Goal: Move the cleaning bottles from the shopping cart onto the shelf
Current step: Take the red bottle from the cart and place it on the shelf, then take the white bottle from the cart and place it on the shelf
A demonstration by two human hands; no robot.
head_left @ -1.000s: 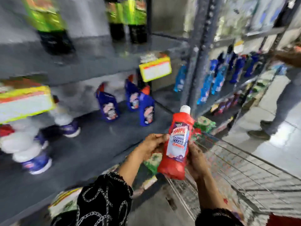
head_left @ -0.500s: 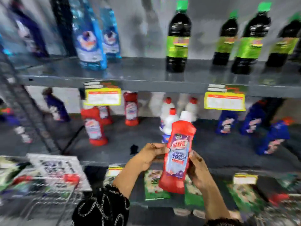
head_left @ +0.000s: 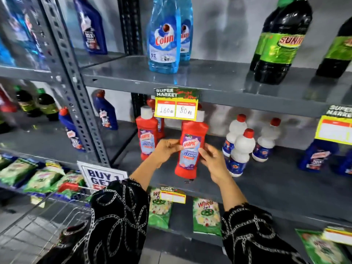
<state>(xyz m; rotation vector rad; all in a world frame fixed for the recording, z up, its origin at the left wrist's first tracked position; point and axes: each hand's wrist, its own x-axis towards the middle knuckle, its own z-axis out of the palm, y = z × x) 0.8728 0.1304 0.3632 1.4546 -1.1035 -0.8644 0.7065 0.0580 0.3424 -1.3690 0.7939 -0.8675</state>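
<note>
**Red Harpic bottle held at the middle shelf**

Both hands are holding a red bottle at the centre of the frame, over the front of the grey middle shelf. Its purple label is reading "HARPIC" and "BATHROOM CLEANER"; its white cap is partly hiding behind a yellow price tag that is showing "160 Rs" and "80 Rs" under a "SUPER MARKET" header. The bottle is standing nearly upright, tilting slightly to the right at the top; whether its base is touching the shelf cannot be told.

The left hand is closing its grip on the bottle's left side, fingers lying on the label. The right hand is clamping the right side, fingertips on the label edge.

Just left, a second Harpic bottle is standing on the same shelf. To the right, white bottles with red caps are standing together. On the upper shelf, a blue "Colin" pouch is sitting at top centre and a dark "SUNNY" bottle at upper right. At lower left, a sign is reading "BUY 1 GET", above the wire cart. Green "Wheel 2in1" packs are lying below.
</note>
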